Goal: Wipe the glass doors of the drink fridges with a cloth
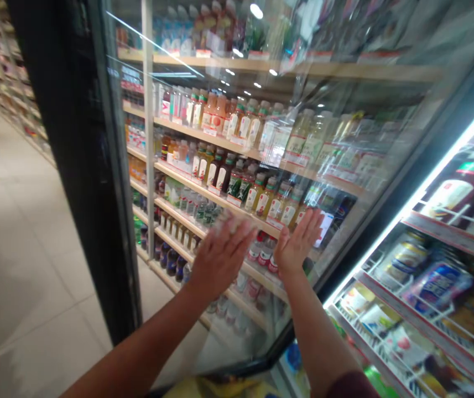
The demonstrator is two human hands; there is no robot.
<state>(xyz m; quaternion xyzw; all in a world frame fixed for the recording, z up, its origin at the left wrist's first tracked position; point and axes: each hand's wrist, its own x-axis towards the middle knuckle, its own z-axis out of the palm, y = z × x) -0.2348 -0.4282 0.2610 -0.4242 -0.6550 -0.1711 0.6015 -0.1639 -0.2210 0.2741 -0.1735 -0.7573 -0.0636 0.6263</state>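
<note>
Both my hands lie flat against the glass door (203, 331) of a drinks cooler, which stands swung open. My left hand (220, 257) has its fingers stretched out and slightly blurred, pressing the pane near its lower middle. My right hand (298, 240) is open too, palm on the glass close to the door's dark frame (369, 221). Neither hand holds anything. Through the glass I see wooden shelves (203, 135) lined with rows of juice and tea bottles (237, 119).
To the right, the open cooler interior shows wire racks (436, 320) with bottles and cans under a bright light strip (427, 188). A black cooler edge (79, 166) stands at left. A tiled aisle floor (21, 265) runs left, with shelving far back.
</note>
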